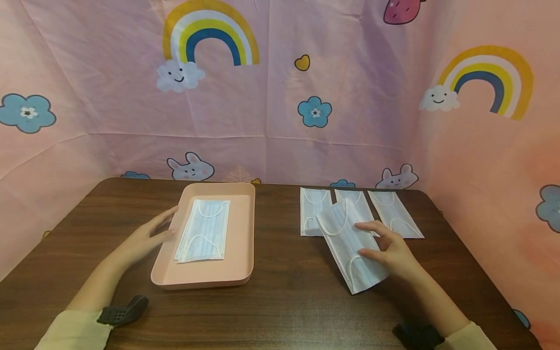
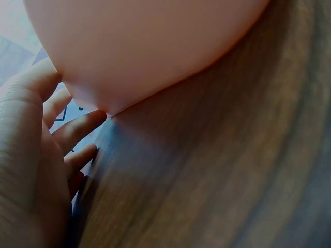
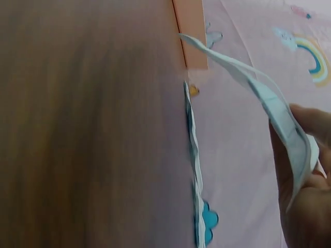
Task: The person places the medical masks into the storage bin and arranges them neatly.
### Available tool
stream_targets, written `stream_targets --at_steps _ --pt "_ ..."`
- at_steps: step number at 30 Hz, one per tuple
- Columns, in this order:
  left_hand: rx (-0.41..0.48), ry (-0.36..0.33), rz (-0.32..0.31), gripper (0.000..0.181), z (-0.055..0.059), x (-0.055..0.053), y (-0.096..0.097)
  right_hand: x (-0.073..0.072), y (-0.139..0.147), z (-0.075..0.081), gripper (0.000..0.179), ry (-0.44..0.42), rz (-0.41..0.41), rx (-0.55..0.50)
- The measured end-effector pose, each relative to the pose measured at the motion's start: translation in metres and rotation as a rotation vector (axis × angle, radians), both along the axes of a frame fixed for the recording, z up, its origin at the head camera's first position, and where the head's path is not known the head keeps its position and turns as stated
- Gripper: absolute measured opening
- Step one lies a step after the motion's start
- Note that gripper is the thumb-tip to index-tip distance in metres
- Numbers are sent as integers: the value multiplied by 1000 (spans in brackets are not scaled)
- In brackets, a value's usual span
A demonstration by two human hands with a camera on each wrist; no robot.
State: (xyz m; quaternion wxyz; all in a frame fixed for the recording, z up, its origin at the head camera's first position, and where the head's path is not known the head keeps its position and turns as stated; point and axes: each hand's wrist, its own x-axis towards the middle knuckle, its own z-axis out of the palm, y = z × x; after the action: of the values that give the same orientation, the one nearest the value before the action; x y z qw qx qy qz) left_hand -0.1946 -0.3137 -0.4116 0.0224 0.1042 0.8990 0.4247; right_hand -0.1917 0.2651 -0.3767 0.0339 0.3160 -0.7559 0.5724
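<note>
My right hand [image 1: 395, 253] pinches a pale blue face mask [image 1: 345, 243] by its right edge, thumb on one side and fingers on the other. In the right wrist view this mask [image 3: 282, 116] is seen edge-on, raised off the table. My left hand [image 1: 142, 240] rests its fairly straight fingers against the left side of a pink tray [image 1: 239, 233]. The left wrist view shows fingertips [image 2: 90, 123] at the tray wall [image 2: 155, 46]. Inside the tray lie overlapping face masks [image 1: 204, 231] with white ear loops.
Three more masks lie in a row at the back right: a left one [image 1: 308, 209], a middle one [image 1: 365, 211] partly behind the held mask, and a right one [image 1: 395, 214]. The dark wooden table [image 1: 280, 301] ends at a pink patterned curtain [image 1: 280, 97].
</note>
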Motion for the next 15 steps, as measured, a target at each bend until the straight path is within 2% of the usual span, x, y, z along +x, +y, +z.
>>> stream_targets --at_steps 2,10,15 --pt "-5 1 1 71 0 0 0 1 -6 0 54 7 -13 -20" --pt "-4 -8 8 71 1 0 1 6 -30 0 55 -75 -96 -70" --pt "0 -1 5 71 1 -1 1 5 -49 2 56 -183 -122 -138"
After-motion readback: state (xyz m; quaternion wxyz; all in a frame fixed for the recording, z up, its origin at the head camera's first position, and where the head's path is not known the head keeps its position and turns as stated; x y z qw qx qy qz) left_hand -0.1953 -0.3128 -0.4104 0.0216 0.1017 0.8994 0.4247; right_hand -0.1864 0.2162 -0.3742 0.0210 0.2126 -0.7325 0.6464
